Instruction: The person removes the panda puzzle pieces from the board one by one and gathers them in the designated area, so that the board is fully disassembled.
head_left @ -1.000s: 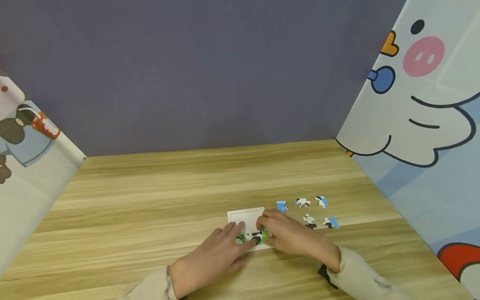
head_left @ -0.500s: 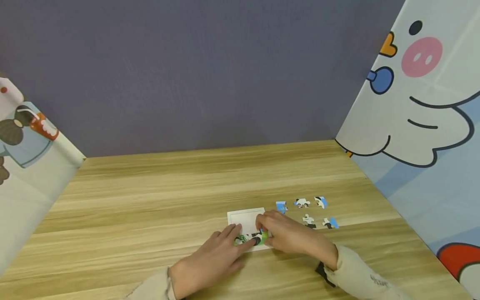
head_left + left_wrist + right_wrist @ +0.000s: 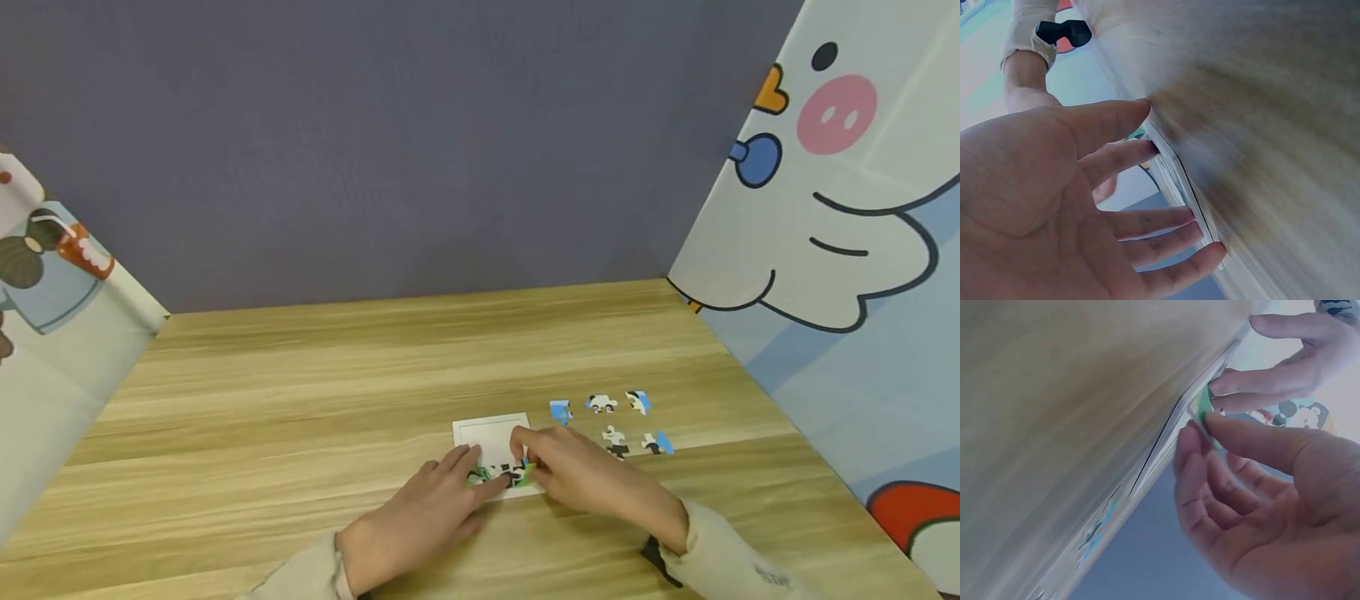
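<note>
A white puzzle frame [image 3: 491, 419] lies on the table, with panda-and-green puzzle pieces [image 3: 486, 474] along its near side. My left hand [image 3: 423, 521] rests on it with fairly straight fingers, the index finger touching the pieces and other fingertips at the frame's left edge. In the left wrist view, those fingertips [image 3: 1180, 215] meet the frame's rim. My right hand [image 3: 588, 475] pinches a green-edged puzzle piece [image 3: 1202, 405] between thumb and fingers at the frame's near right corner. In the right wrist view this piece is tilted against the frame; its far part is hidden by the fingers.
Right of the frame lie several loose pieces: a blue one [image 3: 560, 411], a panda-face piece [image 3: 601, 404], a blue-and-white piece [image 3: 639, 402], and two black-and-white ones nearer. A grey panel [image 3: 412, 150] stands behind the wooden table [image 3: 262, 400]; cartoon-printed walls flank it.
My right hand's fingers have shifted slightly over the near right corner. My left hand stays almost in place. The head view has turned a little; the loose pieces lie as before.
</note>
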